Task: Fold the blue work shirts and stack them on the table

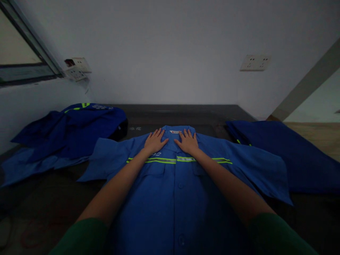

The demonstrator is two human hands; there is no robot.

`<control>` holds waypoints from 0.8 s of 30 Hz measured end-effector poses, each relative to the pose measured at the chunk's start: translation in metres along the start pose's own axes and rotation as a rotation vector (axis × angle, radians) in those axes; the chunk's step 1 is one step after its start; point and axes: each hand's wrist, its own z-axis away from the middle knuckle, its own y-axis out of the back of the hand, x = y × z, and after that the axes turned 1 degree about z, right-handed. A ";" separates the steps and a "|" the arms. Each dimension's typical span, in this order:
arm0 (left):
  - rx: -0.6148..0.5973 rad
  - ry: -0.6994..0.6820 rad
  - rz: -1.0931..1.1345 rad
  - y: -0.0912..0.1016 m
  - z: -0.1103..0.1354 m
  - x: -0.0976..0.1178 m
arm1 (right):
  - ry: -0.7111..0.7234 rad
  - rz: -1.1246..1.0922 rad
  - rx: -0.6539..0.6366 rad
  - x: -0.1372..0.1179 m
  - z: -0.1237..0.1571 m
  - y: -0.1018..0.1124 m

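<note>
A blue short-sleeved work shirt (159, 187) lies front up on the dark table, its collar at the far end and its sleeves spread to both sides. Yellow-green and silver reflective strips cross its chest. My left hand (155, 141) rests flat on the shirt just left of the collar, fingers spread. On the other side of the collar, my right hand (188, 141) also lies flat with fingers apart. Between the hands a small white label shows inside the collar. Neither hand grips the cloth.
Crumpled darker blue garments (79, 131) with yellow-green strips lie at the left. A folded dark blue garment (305, 156) lies at the right, by the shirt's sleeve. The dark table (170, 109) meets a white wall with sockets (255, 62). A window frame (34, 39) is at upper left.
</note>
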 end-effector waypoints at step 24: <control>-0.015 0.049 0.090 0.026 -0.050 -0.041 | -0.164 -0.070 -0.029 0.074 -0.024 0.044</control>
